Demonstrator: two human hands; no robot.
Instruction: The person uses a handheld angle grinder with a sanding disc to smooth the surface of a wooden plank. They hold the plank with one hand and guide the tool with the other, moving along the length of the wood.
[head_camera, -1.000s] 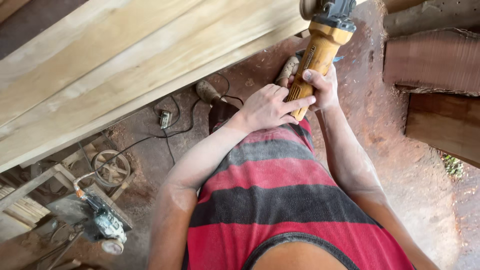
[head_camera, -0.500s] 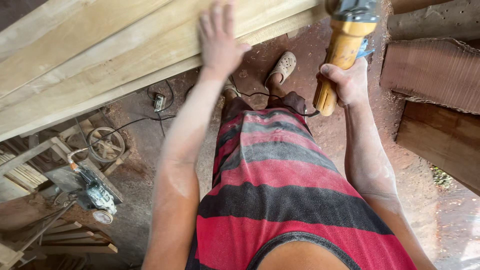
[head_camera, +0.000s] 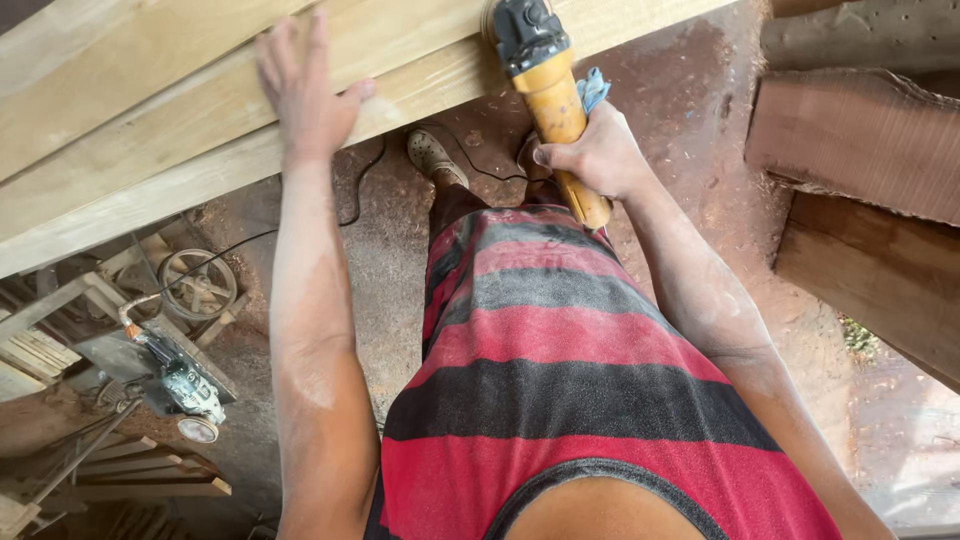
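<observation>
1. Right hand (head_camera: 598, 155) keeps its tight grip on the yellow grinder (head_camera: 548, 90), whose head now sits on the plank.
2. Left hand (head_camera: 305, 95) has let go and lies flat, fingers spread, on the pale plank (head_camera: 180, 110) to steady it.

Head of the yellow-bodied angle grinder (head_camera: 545, 75) with black gear housing is cut by the top edge — disc mostly out of view. Its handle's rear end is hidden inside the right hand (head_camera: 598, 155). Left hand (head_camera: 305, 90) fingertips blurred, palm side pressed unseen against the long pale wooden plank (head_camera: 200, 110), which runs off left and top edges. Small blue-grey power tool (head_camera: 185, 385) on the dusty bench — type too small to tell.
</observation>
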